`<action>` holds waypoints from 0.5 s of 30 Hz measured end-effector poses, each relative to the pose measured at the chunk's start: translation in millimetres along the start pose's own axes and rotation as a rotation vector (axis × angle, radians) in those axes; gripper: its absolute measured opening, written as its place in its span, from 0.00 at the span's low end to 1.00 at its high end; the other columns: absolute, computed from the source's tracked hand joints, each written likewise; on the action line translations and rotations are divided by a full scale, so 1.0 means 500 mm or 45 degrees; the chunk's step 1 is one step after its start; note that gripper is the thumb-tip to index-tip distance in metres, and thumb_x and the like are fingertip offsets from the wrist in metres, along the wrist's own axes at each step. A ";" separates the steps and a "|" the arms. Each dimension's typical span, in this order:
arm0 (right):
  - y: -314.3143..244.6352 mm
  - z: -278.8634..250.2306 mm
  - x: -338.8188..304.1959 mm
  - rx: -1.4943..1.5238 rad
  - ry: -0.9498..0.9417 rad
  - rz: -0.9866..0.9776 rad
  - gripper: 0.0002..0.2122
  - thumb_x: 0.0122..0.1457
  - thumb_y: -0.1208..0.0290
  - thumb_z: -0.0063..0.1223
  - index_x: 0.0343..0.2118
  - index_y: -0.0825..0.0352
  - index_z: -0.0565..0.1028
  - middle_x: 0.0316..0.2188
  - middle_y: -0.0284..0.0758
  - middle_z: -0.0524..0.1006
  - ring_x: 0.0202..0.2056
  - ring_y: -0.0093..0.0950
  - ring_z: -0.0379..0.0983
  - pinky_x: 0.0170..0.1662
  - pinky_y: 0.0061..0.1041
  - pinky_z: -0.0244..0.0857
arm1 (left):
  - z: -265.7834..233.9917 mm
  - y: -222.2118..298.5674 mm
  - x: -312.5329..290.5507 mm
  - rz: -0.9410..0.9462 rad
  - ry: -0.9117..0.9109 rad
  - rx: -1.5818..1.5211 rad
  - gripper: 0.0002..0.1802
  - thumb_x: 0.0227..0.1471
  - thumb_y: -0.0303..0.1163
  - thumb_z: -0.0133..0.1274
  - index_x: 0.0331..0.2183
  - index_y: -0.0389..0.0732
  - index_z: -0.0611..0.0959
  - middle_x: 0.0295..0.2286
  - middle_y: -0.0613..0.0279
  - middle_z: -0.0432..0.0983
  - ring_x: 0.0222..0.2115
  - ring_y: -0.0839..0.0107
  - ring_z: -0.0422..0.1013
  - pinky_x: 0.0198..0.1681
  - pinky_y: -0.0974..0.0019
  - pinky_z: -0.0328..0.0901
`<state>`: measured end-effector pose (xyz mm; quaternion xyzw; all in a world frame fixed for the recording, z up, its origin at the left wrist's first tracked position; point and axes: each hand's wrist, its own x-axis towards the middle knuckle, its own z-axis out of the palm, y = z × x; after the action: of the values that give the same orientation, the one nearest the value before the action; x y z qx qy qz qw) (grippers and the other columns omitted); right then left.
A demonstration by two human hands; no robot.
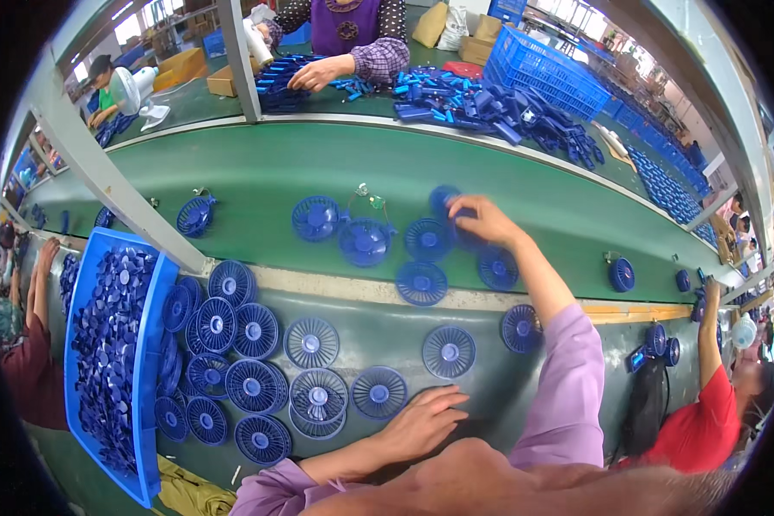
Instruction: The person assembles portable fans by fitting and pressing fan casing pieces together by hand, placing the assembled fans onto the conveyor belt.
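Note:
My right hand [488, 222] reaches over the green conveyor belt [267, 163], its fingers closed on a round blue fan grille [444, 199] that is smeared by motion. Other round blue grilles lie close by it, one below the fingers [427, 238] and one at the belt's near edge [421, 283]. My left hand [423, 421] rests on the green worktable with fingers stretched out and nothing in them. Just left of its fingers lies a grille [379, 393]; another grille [449, 351] is farther up the table. Two blue fan housings [365, 242] with thin wires and a small board sit on the belt.
A blue bin [152, 361] of small dark-blue parts stands at the left, beside many grilles, some stacked [256, 386]. A metal post [116, 185] rises behind it. Across the belt, a person in purple handles blue parts near a heap [507, 107]. A person in red [701, 421] works at the right.

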<state>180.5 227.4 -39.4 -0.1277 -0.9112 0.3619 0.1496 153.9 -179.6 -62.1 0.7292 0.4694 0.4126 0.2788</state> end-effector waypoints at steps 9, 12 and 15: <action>-0.230 0.043 -0.087 0.572 -0.186 0.274 0.09 0.60 0.69 0.51 0.35 0.70 0.75 0.29 0.33 0.77 0.31 0.19 0.72 0.36 0.21 0.67 | 0.007 -0.001 -0.001 0.081 0.056 0.111 0.12 0.47 0.26 0.55 0.38 0.40 0.79 0.48 0.57 0.69 0.53 0.56 0.62 0.55 0.53 0.59; -0.171 0.068 -0.048 0.032 0.266 0.428 0.15 0.53 0.58 0.58 0.34 0.67 0.77 0.29 0.41 0.79 0.29 0.31 0.75 0.35 0.28 0.67 | 0.028 -0.017 -0.003 0.133 0.078 0.123 0.13 0.47 0.27 0.55 0.38 0.40 0.79 0.47 0.58 0.70 0.52 0.57 0.63 0.55 0.53 0.58; -0.173 0.099 -0.015 -0.328 0.403 0.272 0.17 0.49 0.56 0.61 0.35 0.66 0.77 0.35 0.42 0.78 0.37 0.38 0.74 0.41 0.32 0.67 | 0.026 -0.017 -0.008 0.164 0.078 0.174 0.13 0.47 0.27 0.55 0.38 0.41 0.79 0.46 0.59 0.70 0.51 0.58 0.64 0.55 0.53 0.58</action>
<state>158.7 133.1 -14.5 -0.2966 -0.8965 0.2317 0.2339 160.2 -180.2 -76.8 0.7623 0.4568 0.4189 0.1868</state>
